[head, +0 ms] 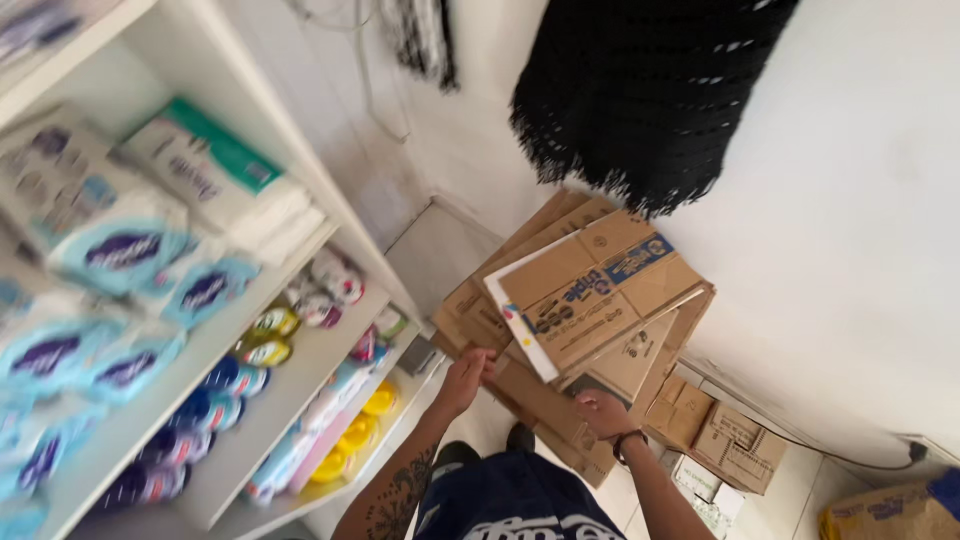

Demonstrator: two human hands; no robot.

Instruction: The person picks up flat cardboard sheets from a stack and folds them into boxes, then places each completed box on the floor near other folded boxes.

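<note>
white shelving unit [300,215] fills the left half of the frame: soft paper packs [120,250] on the upper shelves, bottles [260,340] and yellow-lidded tubs [360,425] lower down, all blurred. white wall [850,230] takes the right side, black fringed cloth [640,90] hangs at top centre. stack of flattened cardboard boxes [590,300] stands centre frame, leaning toward the wall, more folded boxes [725,445] on the floor lower right. left hand [465,375] grips the stack's left edge, fingers curled over it. right hand [600,412], dark wristband, clasps the lower edge just right of centre.
</note>
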